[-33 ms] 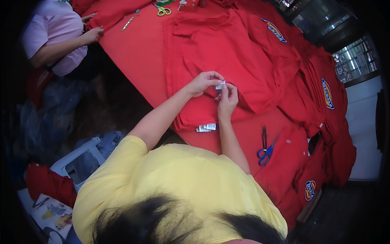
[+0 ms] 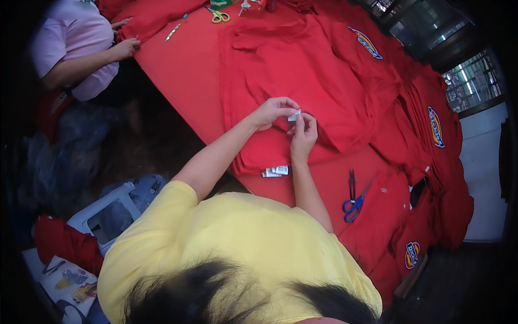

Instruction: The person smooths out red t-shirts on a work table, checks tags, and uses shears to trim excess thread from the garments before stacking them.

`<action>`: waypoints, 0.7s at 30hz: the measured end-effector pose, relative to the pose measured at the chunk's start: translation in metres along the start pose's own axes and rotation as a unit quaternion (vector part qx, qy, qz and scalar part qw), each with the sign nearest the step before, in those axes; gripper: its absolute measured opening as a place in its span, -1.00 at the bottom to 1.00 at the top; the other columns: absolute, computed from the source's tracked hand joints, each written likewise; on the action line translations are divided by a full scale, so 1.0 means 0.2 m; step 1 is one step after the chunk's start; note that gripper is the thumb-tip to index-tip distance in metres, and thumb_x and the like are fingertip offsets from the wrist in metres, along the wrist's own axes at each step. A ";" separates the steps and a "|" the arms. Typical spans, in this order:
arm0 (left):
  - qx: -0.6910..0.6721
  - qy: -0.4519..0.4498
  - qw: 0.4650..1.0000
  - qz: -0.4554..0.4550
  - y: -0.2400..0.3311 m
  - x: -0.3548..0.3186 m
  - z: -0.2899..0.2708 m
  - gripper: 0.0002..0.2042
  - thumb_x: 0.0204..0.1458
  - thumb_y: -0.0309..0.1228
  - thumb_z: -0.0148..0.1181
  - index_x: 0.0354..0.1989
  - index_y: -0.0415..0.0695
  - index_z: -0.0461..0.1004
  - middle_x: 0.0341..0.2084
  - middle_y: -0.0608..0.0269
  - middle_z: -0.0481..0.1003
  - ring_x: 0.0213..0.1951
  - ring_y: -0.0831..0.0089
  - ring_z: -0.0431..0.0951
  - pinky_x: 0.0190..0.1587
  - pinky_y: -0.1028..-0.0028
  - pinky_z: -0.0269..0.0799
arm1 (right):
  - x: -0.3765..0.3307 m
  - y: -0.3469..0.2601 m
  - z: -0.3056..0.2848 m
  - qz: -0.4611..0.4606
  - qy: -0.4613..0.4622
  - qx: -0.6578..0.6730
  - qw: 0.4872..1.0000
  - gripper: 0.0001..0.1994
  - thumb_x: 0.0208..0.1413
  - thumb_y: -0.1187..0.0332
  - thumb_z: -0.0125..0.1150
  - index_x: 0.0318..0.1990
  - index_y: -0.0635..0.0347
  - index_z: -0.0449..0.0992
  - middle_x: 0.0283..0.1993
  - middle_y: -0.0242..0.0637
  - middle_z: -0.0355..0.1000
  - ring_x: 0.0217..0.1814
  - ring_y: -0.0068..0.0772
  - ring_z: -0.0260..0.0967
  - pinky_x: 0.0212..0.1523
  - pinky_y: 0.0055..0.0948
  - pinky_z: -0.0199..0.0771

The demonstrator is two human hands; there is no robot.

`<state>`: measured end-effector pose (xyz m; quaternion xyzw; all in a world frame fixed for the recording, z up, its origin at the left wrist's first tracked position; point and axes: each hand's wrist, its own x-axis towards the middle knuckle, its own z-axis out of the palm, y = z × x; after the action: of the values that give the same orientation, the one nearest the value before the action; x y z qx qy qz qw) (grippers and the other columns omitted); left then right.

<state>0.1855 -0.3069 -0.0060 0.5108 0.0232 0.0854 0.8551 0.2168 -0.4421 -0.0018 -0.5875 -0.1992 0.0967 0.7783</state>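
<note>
My left hand (image 2: 271, 112) and my right hand (image 2: 304, 133) meet over a stack of folded red garments (image 2: 280, 70) on a red-covered table (image 2: 178, 75). Both hands pinch a small white label (image 2: 294, 115) between their fingertips, just above the top garment. A few more white labels (image 2: 275, 171) stick out at the near edge of the stack, below my right wrist. Blue-handled scissors (image 2: 353, 198) lie shut on the red cloth to the right of my right forearm.
More red garments with oval patches (image 2: 434, 127) are piled along the right side. Another person in a pink top (image 2: 75, 38) works at the table's far left corner, hand (image 2: 125, 48) on red cloth. Green-handled scissors (image 2: 218, 16) lie at the far edge. A pale plastic crate (image 2: 105, 216) stands at lower left.
</note>
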 end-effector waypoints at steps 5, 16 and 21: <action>-0.004 0.019 1.000 -0.012 0.02 -0.01 0.03 -0.83 0.02 -0.53 0.18 -0.18 -0.21 0.48 -0.35 0.27 0.51 -0.27 0.51 0.51 -0.20 0.48 0.45 | 0.00 0.02 -0.01 -0.052 0.026 -0.055 0.997 -0.89 0.20 0.43 0.04 -0.21 0.27 0.42 -0.35 -0.42 0.39 -0.48 -0.70 0.25 -0.52 -0.67 0.31; -0.026 -0.020 0.999 -0.010 0.02 -0.03 0.01 -0.82 0.04 -0.54 0.16 -0.17 -0.26 0.43 -0.33 0.30 0.47 -0.27 0.58 0.44 -0.16 0.57 0.38 | -0.03 -0.04 0.03 -0.033 0.004 -0.063 0.997 -0.91 0.22 0.43 -0.01 -0.26 0.26 0.34 -0.43 -0.38 0.32 -0.54 -0.73 0.20 -0.60 -0.71 0.31; -0.018 -0.023 1.000 -0.008 0.01 -0.02 0.02 -0.83 0.04 -0.56 0.15 -0.18 -0.27 0.44 -0.34 0.29 0.47 -0.30 0.58 0.45 -0.19 0.57 0.39 | -0.02 -0.02 0.00 -0.023 0.006 -0.067 0.997 -0.92 0.21 0.43 -0.01 -0.29 0.25 0.32 -0.43 -0.37 0.31 -0.56 -0.72 0.20 -0.61 -0.71 0.32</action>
<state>0.1823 -0.3097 -0.0029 0.4973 0.0065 0.0671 0.8649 0.2128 -0.4438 0.0009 -0.6340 -0.2141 0.0621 0.7405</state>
